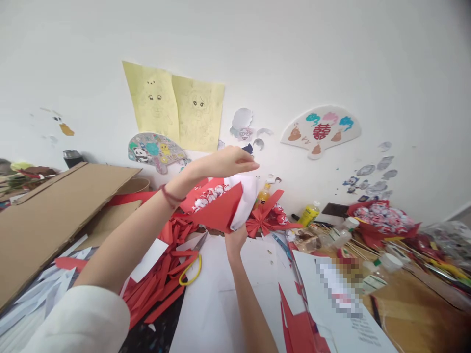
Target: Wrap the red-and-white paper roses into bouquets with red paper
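Observation:
A paper bouquet [221, 203] wrapped in red and white paper, with red-and-white pieces showing at its top, is held up over the table. My right hand [235, 240] grips its narrow lower end from below. My left hand [224, 163] reaches over the top, fingers stretched out flat and resting on the white wrap's upper edge. A red string bracelet sits on my left wrist.
Yellow-handled scissors [195, 267] lie among red paper strips [162, 279]. A cardboard sheet [55, 206] lies at left. A red paper bow [263, 220], a yellow glue bottle [309, 213], another bouquet [382, 218], sticks and printed paper [338, 294] lie at right. Drawings hang on the wall.

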The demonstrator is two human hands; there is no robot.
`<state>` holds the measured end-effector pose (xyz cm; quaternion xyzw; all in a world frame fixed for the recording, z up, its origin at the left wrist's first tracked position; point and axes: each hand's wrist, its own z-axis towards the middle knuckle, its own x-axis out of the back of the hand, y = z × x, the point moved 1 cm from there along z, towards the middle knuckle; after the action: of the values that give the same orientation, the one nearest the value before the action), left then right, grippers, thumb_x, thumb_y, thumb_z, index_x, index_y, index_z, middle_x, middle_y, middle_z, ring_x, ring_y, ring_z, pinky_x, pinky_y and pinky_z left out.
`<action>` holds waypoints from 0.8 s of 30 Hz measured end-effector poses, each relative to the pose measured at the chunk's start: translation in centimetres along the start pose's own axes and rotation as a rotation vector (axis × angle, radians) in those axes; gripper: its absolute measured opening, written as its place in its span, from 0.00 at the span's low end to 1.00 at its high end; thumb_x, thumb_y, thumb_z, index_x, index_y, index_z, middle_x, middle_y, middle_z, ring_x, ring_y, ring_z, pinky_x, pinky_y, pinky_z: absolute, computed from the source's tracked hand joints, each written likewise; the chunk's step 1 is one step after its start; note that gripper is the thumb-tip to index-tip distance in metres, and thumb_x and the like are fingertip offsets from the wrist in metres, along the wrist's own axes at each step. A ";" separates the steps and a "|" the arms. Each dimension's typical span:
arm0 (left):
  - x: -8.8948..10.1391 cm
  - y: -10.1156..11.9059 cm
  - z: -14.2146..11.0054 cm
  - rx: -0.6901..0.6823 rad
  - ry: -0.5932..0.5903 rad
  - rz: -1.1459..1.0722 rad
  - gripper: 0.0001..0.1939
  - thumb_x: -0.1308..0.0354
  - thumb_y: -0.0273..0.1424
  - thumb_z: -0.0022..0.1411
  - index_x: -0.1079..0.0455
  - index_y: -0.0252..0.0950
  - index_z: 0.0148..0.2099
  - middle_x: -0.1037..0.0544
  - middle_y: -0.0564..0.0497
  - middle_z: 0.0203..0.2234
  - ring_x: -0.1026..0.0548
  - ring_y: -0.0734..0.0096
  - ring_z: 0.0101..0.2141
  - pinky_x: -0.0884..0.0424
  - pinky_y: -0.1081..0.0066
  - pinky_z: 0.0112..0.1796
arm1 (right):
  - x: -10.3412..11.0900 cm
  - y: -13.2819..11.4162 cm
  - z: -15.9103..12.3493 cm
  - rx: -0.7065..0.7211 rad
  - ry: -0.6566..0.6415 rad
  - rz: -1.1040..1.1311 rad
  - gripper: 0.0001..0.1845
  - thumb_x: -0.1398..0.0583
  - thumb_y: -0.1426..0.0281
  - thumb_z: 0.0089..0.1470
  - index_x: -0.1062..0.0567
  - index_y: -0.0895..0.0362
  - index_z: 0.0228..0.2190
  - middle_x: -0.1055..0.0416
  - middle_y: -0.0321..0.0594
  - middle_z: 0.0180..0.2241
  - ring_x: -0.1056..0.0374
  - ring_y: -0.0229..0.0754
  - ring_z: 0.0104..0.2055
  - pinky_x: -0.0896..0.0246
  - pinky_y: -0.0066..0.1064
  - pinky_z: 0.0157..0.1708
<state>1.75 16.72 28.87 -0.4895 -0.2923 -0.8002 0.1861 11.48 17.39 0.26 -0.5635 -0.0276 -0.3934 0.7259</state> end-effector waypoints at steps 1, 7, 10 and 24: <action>0.2 0.6 -1.1 0.092 0.004 0.072 0.25 0.56 0.46 0.67 0.24 0.33 0.44 0.21 0.44 0.33 0.25 0.65 0.33 0.35 0.67 0.35 | -0.1 0.2 0.0 -0.040 0.029 0.022 0.28 0.36 0.68 0.52 0.34 0.65 0.53 0.26 0.52 0.43 0.29 0.54 0.44 0.35 0.37 0.39; -1.8 2.7 -5.7 0.253 -0.014 0.153 0.33 0.45 0.54 0.56 0.37 0.37 0.56 0.22 0.48 0.33 0.26 0.60 0.35 0.37 0.70 0.32 | 0.0 0.9 0.0 -0.126 0.186 0.048 0.33 0.41 0.69 0.50 0.37 0.66 0.56 0.26 0.58 0.41 0.30 0.61 0.41 0.39 0.41 0.37; -2.6 3.5 -6.4 0.218 -0.020 0.219 0.24 0.45 0.44 0.60 0.37 0.38 0.55 0.25 0.51 0.27 0.27 0.62 0.30 0.39 0.70 0.29 | -0.2 1.0 -0.2 -0.112 0.193 0.034 0.33 0.43 0.71 0.51 0.39 0.68 0.57 0.28 0.61 0.43 0.31 0.62 0.43 0.39 0.42 0.38; -5.1 4.8 -8.5 0.218 0.168 0.350 0.33 0.51 0.23 0.59 0.54 0.38 0.65 0.34 0.57 0.21 0.33 0.69 0.22 0.43 0.73 0.25 | 0.6 1.9 1.1 -0.036 0.386 0.011 0.32 0.44 0.68 0.50 0.39 0.66 0.56 0.28 0.59 0.42 0.31 0.62 0.42 0.37 0.47 0.40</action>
<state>1.12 7.63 22.66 -0.4414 -0.2714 -0.7572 0.3976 13.47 18.09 -0.54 -0.4905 0.1220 -0.4907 0.7097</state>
